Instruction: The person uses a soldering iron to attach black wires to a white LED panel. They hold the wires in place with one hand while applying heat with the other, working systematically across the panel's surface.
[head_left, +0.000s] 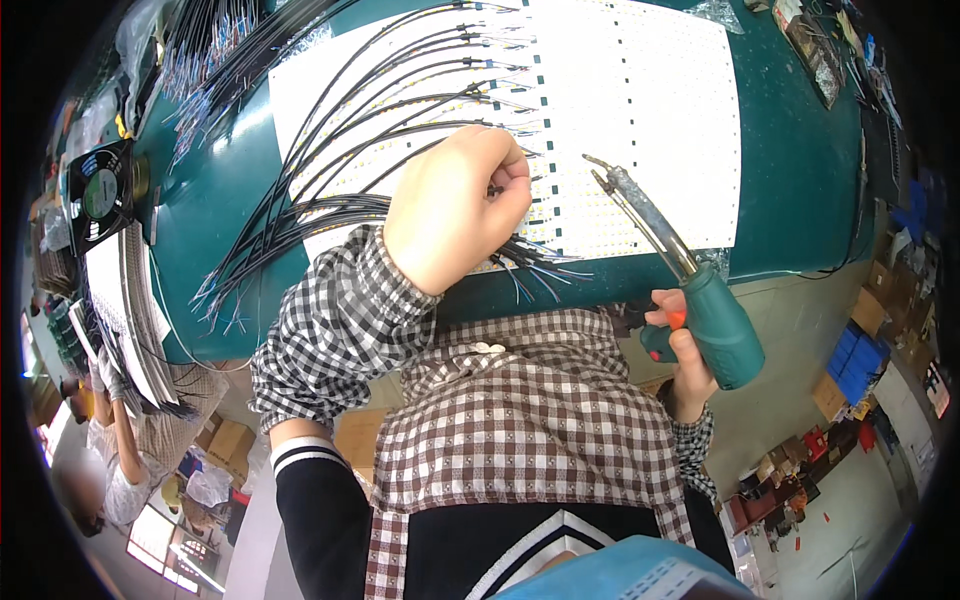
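My left hand (455, 208) is closed in a pinch over the white circuit board sheet (685, 110), its fingertips at a column of dark pads. A black cable (405, 166) runs under that hand, and its dark end shows between thumb and forefinger. My right hand (688, 365) grips the green handle of a soldering gun (726, 335) at the table's front edge. The gun's metal tip and thin feed tube point up and left over the board, apart from the pads. Several black cables (375, 62) with thin wire ends reach the pads above my left hand.
Loose black cables (335, 208) lie across the green table (800, 215). More cables (215, 60) are piled at the far left, near a black fan (100, 190). Strips of white boards (128, 290) hang at the left edge, where another person's arm (122, 430) shows.
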